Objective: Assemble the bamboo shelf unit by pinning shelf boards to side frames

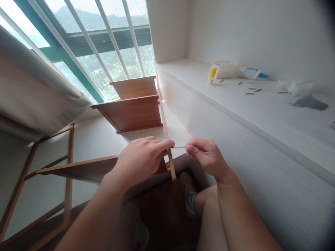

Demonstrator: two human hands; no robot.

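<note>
A wooden shelf unit [131, 113] lies on its side on the pale floor, its side rail [167, 143] running toward me. My left hand [141, 158] rests on the rail and a shelf board [78, 169], fingers closed around the rail's edge. My right hand [205, 155] pinches a thin metal screw [179, 147] whose tip points at the rail, right by my left fingertips. Below the hands I see my knee and a shoe [188, 191].
A white ledge [261, 111] runs along the right, with several loose screws [252, 91], a yellow-and-white box [222, 70], a tube [251, 73], crumpled plastic and a dark grey piece [311, 102]. A window with white bars and a curtain [34, 101] are at the left.
</note>
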